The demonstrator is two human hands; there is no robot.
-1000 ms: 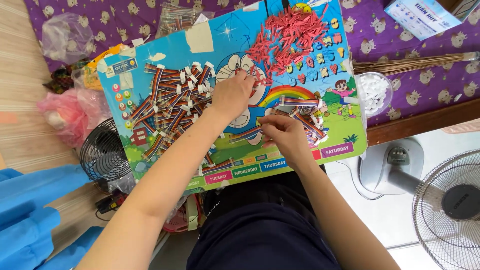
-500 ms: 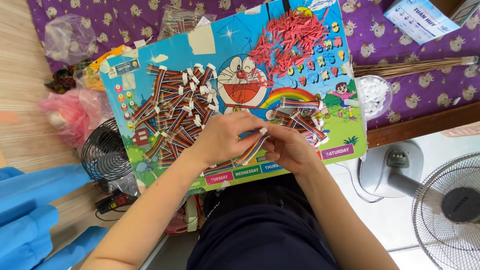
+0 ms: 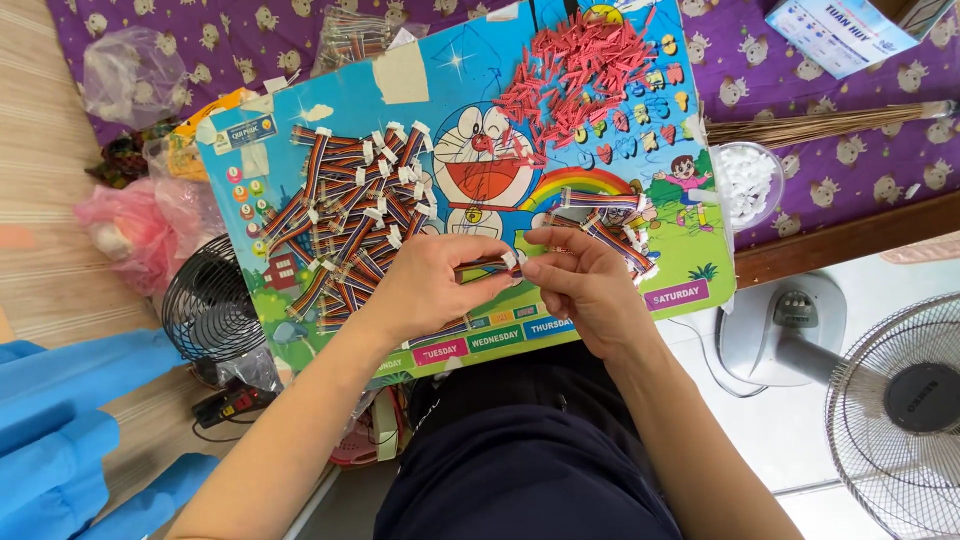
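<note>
A bright cartoon board (image 3: 420,75) lies across my lap. My left hand (image 3: 425,285) and my right hand (image 3: 585,285) meet over its lower middle, both pinching one short striped ribbon cable (image 3: 490,266) with a white plug at its end. A heap of similar cables (image 3: 345,215) covers the board's left half. A smaller bunch of cables (image 3: 615,225) lies just beyond my right hand. Small red connector pieces (image 3: 580,70) are piled at the board's top right.
A round clear tub of white parts (image 3: 745,180) sits off the board's right edge. A standing fan (image 3: 900,400) is at lower right, a small black fan (image 3: 205,305) at left, pink and clear plastic bags (image 3: 135,225) beside it, blue cloth (image 3: 60,420) at lower left.
My left hand came down off the board's middle with a cable and joined my right hand. Both hands now hold that one cable between them near the lower edge.
</note>
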